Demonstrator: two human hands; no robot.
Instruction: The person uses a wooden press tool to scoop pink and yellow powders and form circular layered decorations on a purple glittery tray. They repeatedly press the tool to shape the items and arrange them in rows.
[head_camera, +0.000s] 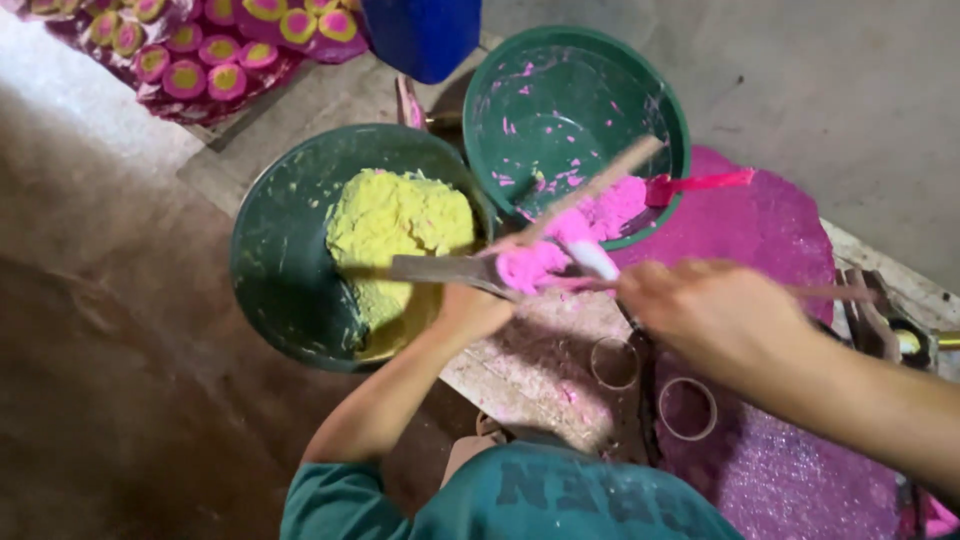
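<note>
1. The left hand (470, 312) has its fingers clenched around the handle of a flat metal scraper (440, 268); the blade points left over the yellow dough.
2. The right hand (705, 310) is blurred; its fingers are closed on a thin stick (590, 190) that slants up toward the far right.
3. A lump of pink dough (535, 262) sits between both hands, touching the scraper.
4. Left: a green bowl (280, 270) holding yellow dough (395, 225).
5. Far right: a second green bowl (575, 100), smeared pink inside.
6. Near right: two ring moulds (650, 385) lie on the pink-stained worktop (770, 230).
7. Far left: a tray of pink-and-yellow pieces (200, 50).
</note>
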